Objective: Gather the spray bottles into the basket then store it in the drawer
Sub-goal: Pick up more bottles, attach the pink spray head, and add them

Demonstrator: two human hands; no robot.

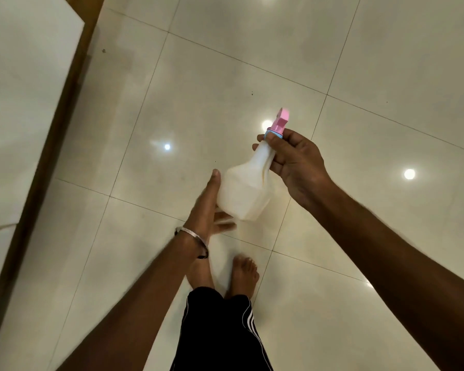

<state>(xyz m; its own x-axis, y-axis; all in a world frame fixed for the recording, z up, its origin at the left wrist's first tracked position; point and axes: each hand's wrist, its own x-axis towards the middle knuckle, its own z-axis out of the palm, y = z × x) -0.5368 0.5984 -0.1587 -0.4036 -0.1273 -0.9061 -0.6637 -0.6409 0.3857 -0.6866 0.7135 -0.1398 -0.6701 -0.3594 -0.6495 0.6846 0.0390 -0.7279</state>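
Glossy cream floor tiles [225, 84] with thin dark grout lines fill the view, mirroring several round ceiling lights as bright spots. At the left edge runs a pale slab [19, 108] bordered by a brown wooden strip [65, 108]; whether it is a counter or a panel cannot be told.

1 spray bottle [245, 188] is held in the air over the floor at mid-frame, tilted with its base toward the lower left and its head toward the upper right. Its body is translucent white, its collar blue, and its trigger head [280, 121] pink.

Right hand [292, 162]: the grip is closed around the bottle's narrow neck just below the blue collar, thumb on the near side, fingers wrapped behind.

Left hand [206, 207]: fingers extended and fairly straight, the palm lying against the lower left side and base of the bottle; the thumb points up along the bottle's flank. The grip here is wide, a flat support and not a clasp. The lower fingers are blurred. A thin metal bangle [190, 238] circles the left wrist.

Below the hands, 2 bare feet [244, 271] stand on the tiles, with black trousers [220, 330] bearing white side stripes. Neither basket nor drawer lies within this view.
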